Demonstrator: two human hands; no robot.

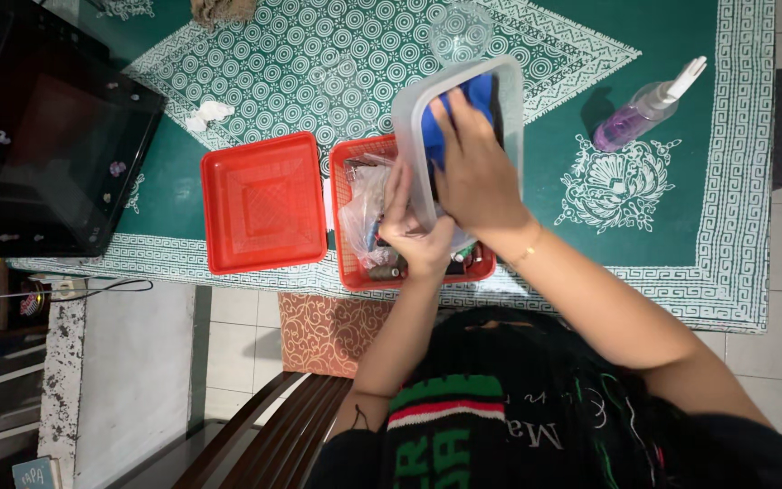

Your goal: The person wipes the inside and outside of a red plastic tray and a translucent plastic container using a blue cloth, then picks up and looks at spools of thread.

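Note:
My left hand (414, 231) grips the near edge of a clear plastic container (509, 100) and holds it tilted above a red basket (348, 272). My right hand (474, 172) is inside the container, pressing a blue cloth (463, 100) against its inner wall. The red basket holds a clear plastic bag (364, 204) and several small items, partly hidden by my hands. A red square lid (262, 201) lies flat just left of the basket.
A green patterned tablecloth (644, 226) covers the table. A spray bottle with purple liquid (646, 109) lies at the right. A clear cup (460, 32) stands at the far side. A black screen (42, 136) sits at the left. A wooden chair (273, 435) is below.

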